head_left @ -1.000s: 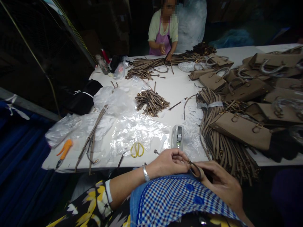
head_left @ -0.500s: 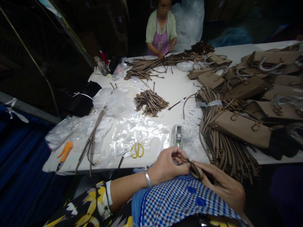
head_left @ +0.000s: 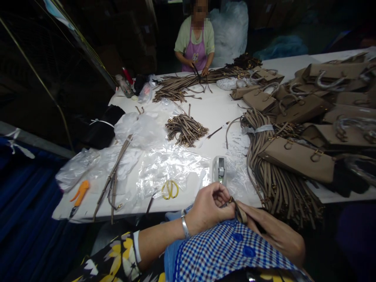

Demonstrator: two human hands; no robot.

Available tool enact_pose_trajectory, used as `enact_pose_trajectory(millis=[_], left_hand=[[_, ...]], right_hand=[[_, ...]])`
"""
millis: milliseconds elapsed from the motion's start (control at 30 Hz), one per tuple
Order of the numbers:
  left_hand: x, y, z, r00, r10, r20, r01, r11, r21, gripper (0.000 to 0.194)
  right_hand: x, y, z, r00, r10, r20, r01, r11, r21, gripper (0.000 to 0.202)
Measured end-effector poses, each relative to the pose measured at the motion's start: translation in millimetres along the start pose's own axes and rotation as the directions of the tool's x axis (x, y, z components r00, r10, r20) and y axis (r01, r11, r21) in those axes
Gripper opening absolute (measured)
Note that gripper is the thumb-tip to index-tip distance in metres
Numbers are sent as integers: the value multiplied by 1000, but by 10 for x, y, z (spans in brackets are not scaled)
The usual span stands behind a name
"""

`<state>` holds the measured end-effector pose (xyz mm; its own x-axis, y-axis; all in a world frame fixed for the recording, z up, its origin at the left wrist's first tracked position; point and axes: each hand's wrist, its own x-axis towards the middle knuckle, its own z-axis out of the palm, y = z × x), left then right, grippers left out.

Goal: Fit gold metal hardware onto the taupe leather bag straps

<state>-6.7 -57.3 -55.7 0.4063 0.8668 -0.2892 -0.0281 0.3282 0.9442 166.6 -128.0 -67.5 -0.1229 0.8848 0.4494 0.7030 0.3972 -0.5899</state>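
Note:
Close to my body, at the table's front edge, both hands meet on a taupe strap (head_left: 242, 215) with a small gold-coloured buckle. My left hand (head_left: 210, 205), with a silver bangle at the wrist, pinches the strap beside the buckle. Opposite it, my right hand (head_left: 273, 227) grips the looped part of the strap between thumb and fingers; some of its fingers are hidden. Just beyond my left hand stands a tape dispenser (head_left: 219, 169). Yellow-handled scissors (head_left: 170, 190) lie on clear plastic to the left.
A tied bundle of long straps (head_left: 264, 156) and a pile of taupe handbags (head_left: 299, 160) fill the right side. Short straps (head_left: 185, 129) lie mid-table. An orange-handled tool (head_left: 81, 192) rests at the left edge. Across the table a person (head_left: 196, 43) handles straps.
The looped part of the strap in my hands looks narrower and shifted slightly. The person opposite has moved their hands and now lifts a dark strap. The view has shifted slightly.

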Motion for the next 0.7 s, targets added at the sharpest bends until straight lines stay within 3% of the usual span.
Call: enact_pose_trajectory(millis=[233, 400, 467, 567, 700], left_hand=[[34, -12, -92, 996, -76, 54, 88, 958, -272, 30], [50, -71, -149, 986, -101, 132, 143, 923, -358, 37], [43, -77, -162, 978, -111, 179, 173, 908, -381, 37], [39, -73, -166, 962, -119, 247, 213, 893, -397, 38], [53, -91, -160, 957, -174, 233, 256, 883, -392, 43]], right_hand=[[68, -4, 16, 997, -39, 64, 36, 998, 50, 48], [220, 65, 36, 998, -64, 1, 63, 994, 88, 38], [252, 81, 60, 999, 32, 10, -33, 988, 151, 25], [267, 101, 110, 969, 206, 140, -241, 913, 328, 15], [273, 124, 141, 958, 249, 141, -283, 900, 331, 17]])
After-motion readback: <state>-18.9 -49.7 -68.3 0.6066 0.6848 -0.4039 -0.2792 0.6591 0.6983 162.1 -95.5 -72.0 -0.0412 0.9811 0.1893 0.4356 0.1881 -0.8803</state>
